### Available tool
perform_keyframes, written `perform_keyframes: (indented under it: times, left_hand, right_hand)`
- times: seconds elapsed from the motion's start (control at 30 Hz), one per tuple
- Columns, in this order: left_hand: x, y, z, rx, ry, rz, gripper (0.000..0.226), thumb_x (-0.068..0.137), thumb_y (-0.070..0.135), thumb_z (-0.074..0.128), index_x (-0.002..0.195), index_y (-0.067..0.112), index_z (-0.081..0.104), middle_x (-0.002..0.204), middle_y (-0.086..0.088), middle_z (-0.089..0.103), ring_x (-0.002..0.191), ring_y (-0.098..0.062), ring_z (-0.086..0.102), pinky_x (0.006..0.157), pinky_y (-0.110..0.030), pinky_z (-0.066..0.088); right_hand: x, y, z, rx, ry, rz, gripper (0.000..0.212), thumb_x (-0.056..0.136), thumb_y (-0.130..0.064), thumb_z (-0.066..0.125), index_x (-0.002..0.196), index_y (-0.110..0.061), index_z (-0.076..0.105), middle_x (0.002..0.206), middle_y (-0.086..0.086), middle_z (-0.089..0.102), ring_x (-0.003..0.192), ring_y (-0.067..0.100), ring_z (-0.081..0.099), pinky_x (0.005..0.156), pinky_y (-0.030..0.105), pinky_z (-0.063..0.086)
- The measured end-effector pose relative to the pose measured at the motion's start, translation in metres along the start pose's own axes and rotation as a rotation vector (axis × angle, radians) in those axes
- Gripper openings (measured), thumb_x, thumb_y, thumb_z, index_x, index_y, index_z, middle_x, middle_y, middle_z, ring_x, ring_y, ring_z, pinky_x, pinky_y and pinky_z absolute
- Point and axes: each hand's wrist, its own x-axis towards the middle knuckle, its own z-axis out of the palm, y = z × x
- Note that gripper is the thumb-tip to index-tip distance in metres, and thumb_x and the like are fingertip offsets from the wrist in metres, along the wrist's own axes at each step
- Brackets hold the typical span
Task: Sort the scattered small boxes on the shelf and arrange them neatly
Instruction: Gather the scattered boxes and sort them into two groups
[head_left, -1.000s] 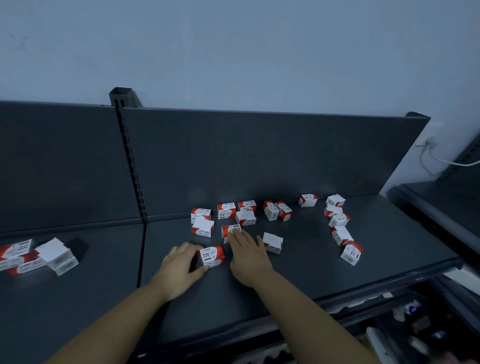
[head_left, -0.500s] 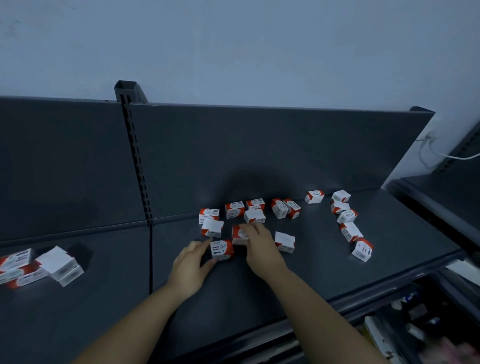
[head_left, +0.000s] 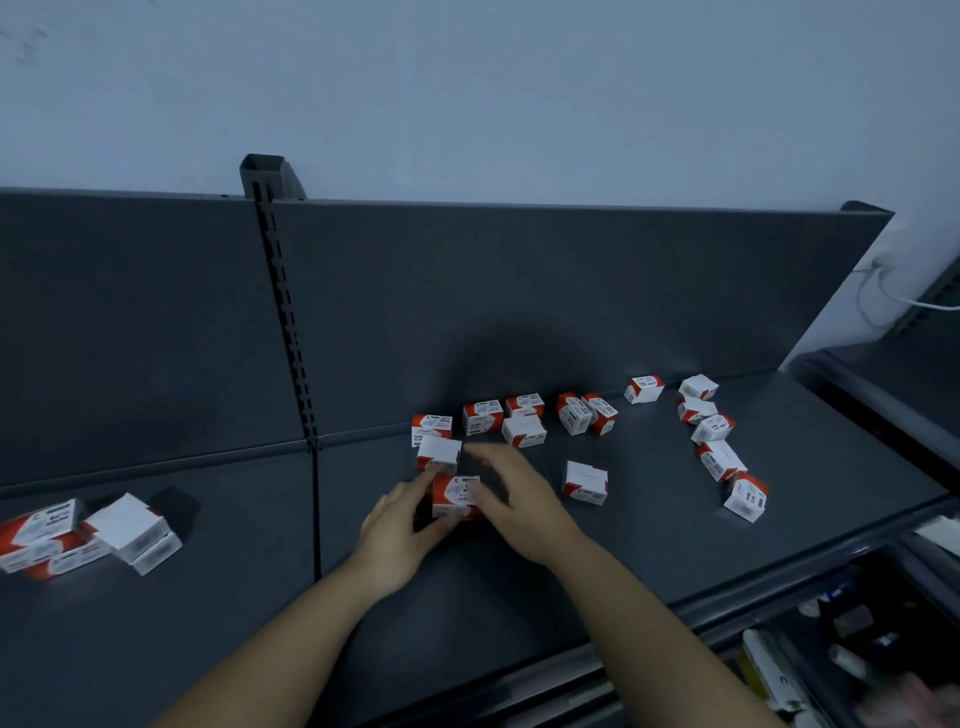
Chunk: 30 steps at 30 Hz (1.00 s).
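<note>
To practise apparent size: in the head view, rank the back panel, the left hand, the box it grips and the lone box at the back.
1. back panel
2. left hand
3. gripped box
4. lone box: looks smaller, but lies farther away, so unsure.

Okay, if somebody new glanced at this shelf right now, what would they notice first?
Two hands together mid-shelf: the left hand grips a red-and-white box, the blurred right hand close against its other side. Matching boxes straggle along the back of the dark shelf, a crooked line of them runs down the right, and a heap sits far left.
</note>
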Motion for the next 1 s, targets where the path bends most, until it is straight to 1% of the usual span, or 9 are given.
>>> perform_keyframes:
  times: [0.07, 0.13, 0.23, 0.37, 0.47, 0.63, 0.77, 0.87, 1.0]
  left_hand:
    - [0.0, -0.002, 0.0, -0.012, -0.001, 0.002, 0.058, 0.087, 0.055, 0.063, 0.14, 0.053, 0.037, 0.119, 0.017, 0.053, 0.118, -0.009, 0.046, 0.105, -0.033, 0.038]
    - [0.0, -0.001, 0.001, -0.01, 0.01, -0.016, 0.054, 0.086, 0.055, 0.065, 0.135, 0.049, 0.044, 0.117, 0.019, 0.054, 0.116, -0.007, 0.048, 0.103, -0.031, 0.039]
    - [0.0, 0.003, 0.003, -0.002, 0.034, -0.039, 0.043, 0.085, 0.051, 0.068, 0.123, 0.053, 0.048, 0.112, 0.021, 0.055, 0.113, -0.007, 0.049, 0.099, -0.029, 0.04]
    - [0.003, 0.004, 0.005, 0.012, 0.06, -0.081, 0.041, 0.083, 0.049, 0.07, 0.114, 0.058, 0.044, 0.11, 0.022, 0.055, 0.11, -0.006, 0.05, 0.1, -0.032, 0.039]
    - [0.004, 0.004, 0.007, 0.008, 0.075, -0.097, 0.041, 0.084, 0.046, 0.071, 0.112, 0.058, 0.044, 0.109, 0.021, 0.056, 0.109, -0.006, 0.05, 0.098, -0.032, 0.04]
    - [0.004, 0.005, 0.008, 0.012, 0.079, -0.115, 0.042, 0.085, 0.044, 0.071, 0.117, 0.055, 0.045, 0.11, 0.022, 0.055, 0.11, -0.006, 0.05, 0.098, -0.032, 0.039]
    - [0.003, 0.005, 0.008, -0.008, 0.078, -0.108, 0.04, 0.085, 0.041, 0.072, 0.111, 0.056, 0.046, 0.11, 0.021, 0.056, 0.109, -0.005, 0.051, 0.098, -0.03, 0.04]
    - [0.003, 0.002, 0.007, -0.055, 0.06, -0.1, 0.041, 0.084, 0.036, 0.074, 0.11, 0.056, 0.05, 0.109, 0.019, 0.057, 0.108, -0.002, 0.054, 0.101, -0.034, 0.044]
    - [0.003, 0.002, 0.006, -0.075, 0.051, -0.09, 0.039, 0.082, 0.043, 0.074, 0.112, 0.055, 0.053, 0.11, 0.019, 0.058, 0.107, -0.002, 0.056, 0.1, -0.036, 0.046]
  right_hand:
    - [0.007, 0.007, -0.01, -0.049, 0.114, 0.059, 0.039, 0.1, -0.021, 0.053, 0.139, -0.024, 0.051, 0.139, -0.007, 0.049, 0.127, 0.006, 0.044, 0.109, 0.029, 0.039]
    - [0.017, 0.016, -0.023, -0.246, 0.158, 0.133, 0.036, 0.097, -0.015, 0.052, 0.132, -0.021, 0.057, 0.137, -0.002, 0.051, 0.126, 0.016, 0.046, 0.107, 0.039, 0.039]
    - [0.025, 0.024, -0.045, -0.485, 0.072, 0.398, 0.039, 0.095, -0.021, 0.051, 0.134, -0.022, 0.052, 0.141, 0.001, 0.047, 0.131, 0.025, 0.042, 0.108, 0.048, 0.034]
    - [0.015, 0.038, -0.055, -0.453, -0.109, 0.602, 0.045, 0.095, -0.03, 0.052, 0.138, -0.023, 0.04, 0.144, 0.005, 0.039, 0.132, 0.029, 0.037, 0.107, 0.05, 0.031]
    - [0.008, 0.049, -0.052, -0.464, -0.156, 0.561, 0.048, 0.094, -0.028, 0.055, 0.139, -0.022, 0.039, 0.142, 0.006, 0.038, 0.13, 0.029, 0.038, 0.105, 0.044, 0.037]
    - [0.012, 0.055, -0.05, -0.271, -0.078, 0.428, 0.059, 0.093, -0.018, 0.063, 0.144, -0.021, 0.035, 0.14, 0.006, 0.046, 0.125, 0.025, 0.042, 0.104, 0.036, 0.04]
    - [0.028, 0.053, -0.052, -0.195, 0.008, 0.31, 0.059, 0.09, -0.013, 0.067, 0.143, -0.016, 0.041, 0.14, 0.003, 0.048, 0.129, 0.021, 0.045, 0.106, 0.031, 0.039]
    - [0.048, 0.053, -0.056, -0.225, 0.012, 0.215, 0.054, 0.092, -0.009, 0.066, 0.142, -0.016, 0.046, 0.141, 0.006, 0.046, 0.131, 0.024, 0.043, 0.111, 0.035, 0.037]
    - [0.065, 0.062, -0.057, -0.239, -0.103, 0.222, 0.055, 0.096, -0.015, 0.061, 0.148, -0.022, 0.041, 0.149, 0.004, 0.039, 0.136, 0.025, 0.038, 0.114, 0.038, 0.034]
